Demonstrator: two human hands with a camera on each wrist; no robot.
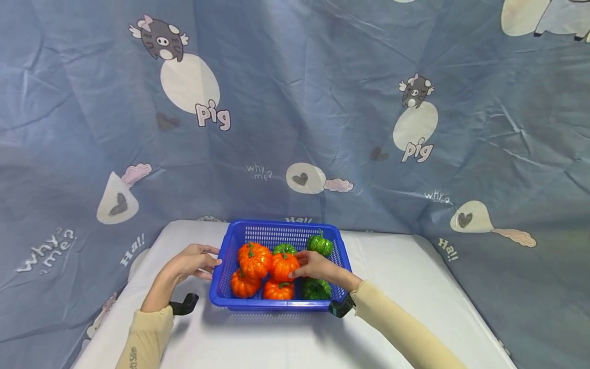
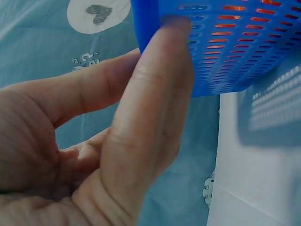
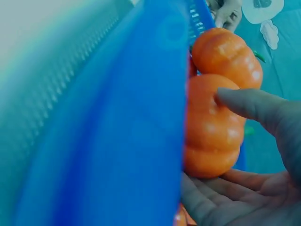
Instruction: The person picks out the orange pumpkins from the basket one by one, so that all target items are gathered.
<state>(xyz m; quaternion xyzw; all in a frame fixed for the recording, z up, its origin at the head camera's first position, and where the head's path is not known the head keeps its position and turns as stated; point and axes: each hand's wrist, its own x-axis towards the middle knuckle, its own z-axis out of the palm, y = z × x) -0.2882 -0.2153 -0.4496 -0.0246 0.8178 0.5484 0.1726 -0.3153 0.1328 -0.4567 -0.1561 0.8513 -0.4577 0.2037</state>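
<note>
In the head view my right hand (image 1: 315, 265) reaches into a blue plastic basket (image 1: 288, 303) and holds a small orange pumpkin (image 1: 283, 266). The right wrist view shows the thumb pressed on one side of this pumpkin (image 3: 211, 129), the other fingers around its opposite side. At the basket's left rim is my left hand (image 1: 191, 260), its fingers fairly straight and their tips at the edge. Up close, these fingers (image 2: 136, 117) overlap the basket's perforated wall (image 2: 225, 42); exact contact is partly hidden. Beside the held pumpkin lies a larger orange one (image 1: 255, 260).
More orange pumpkins (image 1: 278, 291) and several green ones (image 1: 320, 245) sit in the basket. It stands on a white-covered table (image 1: 396, 287). A blue cloth (image 1: 295, 102) with pig prints hangs behind and at the sides. Each wrist carries a dark device (image 1: 184, 304).
</note>
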